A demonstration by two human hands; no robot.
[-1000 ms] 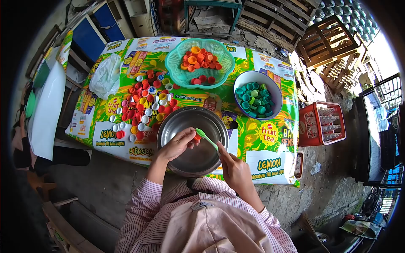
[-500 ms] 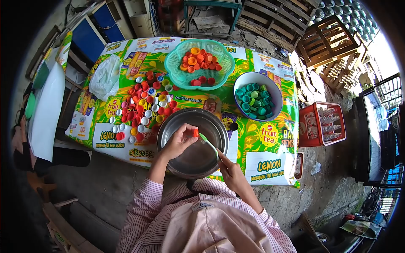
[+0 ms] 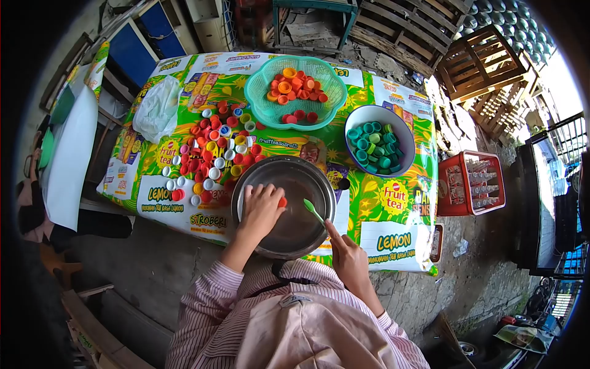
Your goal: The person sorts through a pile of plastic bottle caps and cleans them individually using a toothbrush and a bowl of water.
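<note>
Over the metal basin [image 3: 294,237], my left hand [image 3: 261,212] has its fingers curled downward, with a red bottle cap [image 3: 282,202] pinched at the thumb side. My right hand [image 3: 349,253], at the basin's right rim, is closed round a slim stick-like tool [image 3: 314,211] with a green tip and paler shaft. The tool points up and left over the basin, apart from the cap. Left of the basin lies a loose spread of red, white, yellow and blue bottle caps [image 3: 212,150].
A mint-green plastic basket [image 3: 255,101] with orange and red caps stands behind the basin. To its right is a white bowl [image 3: 402,126] of green caps. A crumpled plastic bag [image 3: 158,109] lies at the left. A red bottle crate [image 3: 452,184] stands right of the table.
My left hand has turned palm-down and lowered over the basin with the red cap. The tool's tip has moved right, away from the cap.
</note>
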